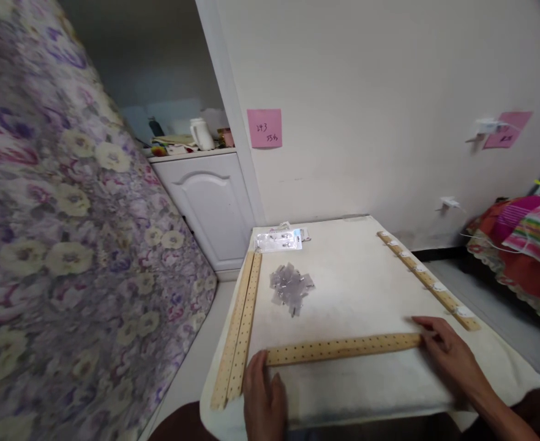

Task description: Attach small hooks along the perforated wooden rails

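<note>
A perforated wooden strip (pixel 343 349) lies crosswise near the front of the table. My left hand (pixel 263 398) is at its left end, fingertips curled over the end and thumb below. At the right end, my right hand (pixel 451 352) grips the strip between thumb and fingers. Beyond the strip is a pile of small clear plastic packets (pixel 291 286). Two more perforated strips (pixel 239 331) lie side by side along the left edge. Along the right edge, another wooden strip (pixel 428 282) carries several small white pieces.
A clear blister package (pixel 278 240) lies at the back left of the cloth-covered table (pixel 343 269). A floral curtain (pixel 90 245) hangs at left, near a white cabinet (pixel 206 205). The wall is behind the table; a bed with a striped cover (pixel 527 236) stands at right.
</note>
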A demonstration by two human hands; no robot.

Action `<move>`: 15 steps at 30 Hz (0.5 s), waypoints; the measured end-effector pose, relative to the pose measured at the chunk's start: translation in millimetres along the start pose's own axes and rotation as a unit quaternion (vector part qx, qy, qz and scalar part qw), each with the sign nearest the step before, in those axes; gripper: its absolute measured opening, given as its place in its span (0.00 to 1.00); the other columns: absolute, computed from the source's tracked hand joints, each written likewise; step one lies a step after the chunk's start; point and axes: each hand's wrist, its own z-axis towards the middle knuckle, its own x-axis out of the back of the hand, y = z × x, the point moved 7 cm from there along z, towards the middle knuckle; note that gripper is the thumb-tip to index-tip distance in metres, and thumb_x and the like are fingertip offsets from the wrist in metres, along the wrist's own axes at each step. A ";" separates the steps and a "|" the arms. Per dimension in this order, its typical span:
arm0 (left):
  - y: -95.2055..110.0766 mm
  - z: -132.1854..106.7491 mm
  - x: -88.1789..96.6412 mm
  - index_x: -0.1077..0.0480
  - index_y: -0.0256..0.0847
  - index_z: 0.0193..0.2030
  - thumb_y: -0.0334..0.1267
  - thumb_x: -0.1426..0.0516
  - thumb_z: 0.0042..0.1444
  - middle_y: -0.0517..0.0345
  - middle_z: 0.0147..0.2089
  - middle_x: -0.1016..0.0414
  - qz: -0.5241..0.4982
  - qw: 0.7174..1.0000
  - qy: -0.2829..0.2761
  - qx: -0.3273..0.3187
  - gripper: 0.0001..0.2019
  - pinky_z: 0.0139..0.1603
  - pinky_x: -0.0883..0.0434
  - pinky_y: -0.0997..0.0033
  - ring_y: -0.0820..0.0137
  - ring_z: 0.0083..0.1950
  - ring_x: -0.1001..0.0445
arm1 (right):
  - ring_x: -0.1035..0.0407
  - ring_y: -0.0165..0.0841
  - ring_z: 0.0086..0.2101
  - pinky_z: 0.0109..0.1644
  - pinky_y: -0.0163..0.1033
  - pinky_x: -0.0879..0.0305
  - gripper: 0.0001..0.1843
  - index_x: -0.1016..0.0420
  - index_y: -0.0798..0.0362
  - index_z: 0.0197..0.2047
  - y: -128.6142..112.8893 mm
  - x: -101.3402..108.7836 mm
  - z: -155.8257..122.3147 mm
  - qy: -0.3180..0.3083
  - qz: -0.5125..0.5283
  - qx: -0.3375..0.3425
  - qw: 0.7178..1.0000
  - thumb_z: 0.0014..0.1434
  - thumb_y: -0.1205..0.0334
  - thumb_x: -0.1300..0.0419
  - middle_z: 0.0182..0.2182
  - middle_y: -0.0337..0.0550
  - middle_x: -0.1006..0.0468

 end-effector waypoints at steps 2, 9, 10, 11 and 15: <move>-1.0 -2.4 -0.6 0.40 0.38 0.59 0.40 0.50 0.58 0.46 0.59 0.36 0.004 1.000 0.008 -0.012 0.22 0.62 0.38 0.52 0.59 0.62 0.40 | 0.32 0.40 0.44 0.46 0.44 0.34 0.17 0.31 0.50 0.47 -17.4 -9.0 8.9 0.008 0.029 -0.020 0.999 0.56 0.56 0.49 0.46 0.47 0.27; -5.9 -6.1 -1.7 0.41 0.39 0.60 0.37 0.51 0.58 0.46 0.59 0.36 0.010 1.000 0.019 -0.023 0.22 0.61 0.36 0.51 0.58 0.62 0.38 | 0.30 0.34 0.31 0.37 0.38 0.34 0.13 0.28 0.53 0.41 -138.7 -129.7 46.7 -0.166 0.187 0.040 0.967 0.54 0.57 0.46 0.32 0.42 0.24; -7.7 -6.5 -1.9 0.41 0.39 0.60 0.36 0.50 0.58 0.46 0.59 0.36 0.009 1.000 0.017 -0.023 0.22 0.61 0.36 0.51 0.59 0.62 0.38 | 0.30 0.33 0.30 0.36 0.37 0.34 0.14 0.28 0.54 0.41 -149.7 -149.2 51.2 -0.177 0.198 0.035 0.963 0.53 0.58 0.45 0.31 0.42 0.24; -10.0 -7.0 -2.2 0.41 0.39 0.60 0.36 0.50 0.58 0.46 0.60 0.36 0.008 1.000 0.014 -0.022 0.22 0.61 0.36 0.52 0.59 0.62 0.38 | 0.30 0.33 0.30 0.36 0.37 0.34 0.15 0.28 0.54 0.42 -157.6 -167.7 55.4 -0.184 0.204 0.027 0.961 0.52 0.58 0.45 0.31 0.42 0.24; -20.1 -9.0 -3.5 0.43 0.38 0.61 0.35 0.50 0.58 0.44 0.60 0.37 -0.004 1.000 0.007 -0.013 0.23 0.61 0.36 0.52 0.59 0.63 0.39 | 0.31 0.31 0.26 0.32 0.35 0.38 0.14 0.28 0.54 0.36 -163.4 -222.9 65.7 -0.203 0.177 -0.027 0.963 0.48 0.55 0.42 0.25 0.38 0.26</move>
